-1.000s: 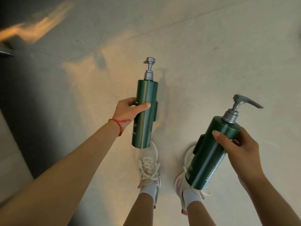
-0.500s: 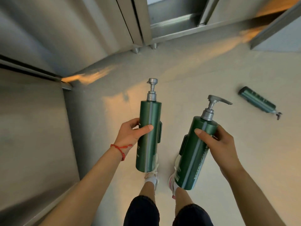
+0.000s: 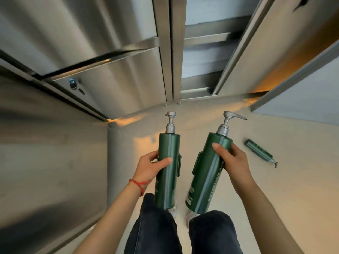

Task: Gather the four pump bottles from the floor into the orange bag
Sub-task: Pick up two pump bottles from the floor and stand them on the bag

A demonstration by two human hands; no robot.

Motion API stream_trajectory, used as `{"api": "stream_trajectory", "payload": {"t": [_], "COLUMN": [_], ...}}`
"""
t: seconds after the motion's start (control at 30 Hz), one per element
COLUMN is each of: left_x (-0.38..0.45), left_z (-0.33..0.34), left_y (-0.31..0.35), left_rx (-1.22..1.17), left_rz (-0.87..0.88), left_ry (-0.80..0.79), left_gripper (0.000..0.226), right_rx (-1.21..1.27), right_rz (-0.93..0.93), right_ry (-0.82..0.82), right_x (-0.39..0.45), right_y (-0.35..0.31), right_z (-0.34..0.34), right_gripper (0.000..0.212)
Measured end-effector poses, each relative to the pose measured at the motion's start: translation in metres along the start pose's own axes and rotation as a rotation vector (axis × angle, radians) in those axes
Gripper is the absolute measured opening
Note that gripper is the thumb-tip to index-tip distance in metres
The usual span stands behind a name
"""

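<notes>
Nearest, above dark trouser legs, the left hand, a red string bracelet on its wrist, wraps a slim green pump bottle held upright, while the right hand curls round a wider green pump bottle tilted slightly right. Farther right, a third green bottle lies flat on the pale floor. Beyond, stainless steel cabinets block the way ahead and left.

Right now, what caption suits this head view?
Each hand, left and right, grips a green pump bottle; a third bottle lies on the floor.
</notes>
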State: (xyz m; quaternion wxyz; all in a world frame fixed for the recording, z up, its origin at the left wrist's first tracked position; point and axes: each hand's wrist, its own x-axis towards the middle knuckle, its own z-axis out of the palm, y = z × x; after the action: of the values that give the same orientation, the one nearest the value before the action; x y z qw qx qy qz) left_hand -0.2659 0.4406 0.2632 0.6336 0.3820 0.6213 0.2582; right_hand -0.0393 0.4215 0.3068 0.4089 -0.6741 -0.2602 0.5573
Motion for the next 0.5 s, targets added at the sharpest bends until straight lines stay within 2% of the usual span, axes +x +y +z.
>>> {"api": "stream_trajectory", "payload": {"t": [0.23,0.37,0.5], "left_x": [-0.051,-0.068,-0.085], "left_z": [-0.031,-0.032,-0.015], "left_y": [0.036,0.052,0.059], "left_rx": [-0.104,-0.167,-0.229], "left_rz": [0.049,0.076,0.109], "left_ry": [0.159,0.247,0.359], "left_gripper": [0.015,0.015,0.012], "right_rx": [-0.038,-0.109,-0.202], "right_rz": [-0.059,-0.095,-0.141], "right_ry": [-0.084,-0.187,-0.331], "right_x": [-0.033,-0.03,-0.019], "right_y": [-0.05,-0.071,-0.094], "right_z": [0.016,0.018,0.017], "right_gripper": [0.04,0.023,0.015]}}
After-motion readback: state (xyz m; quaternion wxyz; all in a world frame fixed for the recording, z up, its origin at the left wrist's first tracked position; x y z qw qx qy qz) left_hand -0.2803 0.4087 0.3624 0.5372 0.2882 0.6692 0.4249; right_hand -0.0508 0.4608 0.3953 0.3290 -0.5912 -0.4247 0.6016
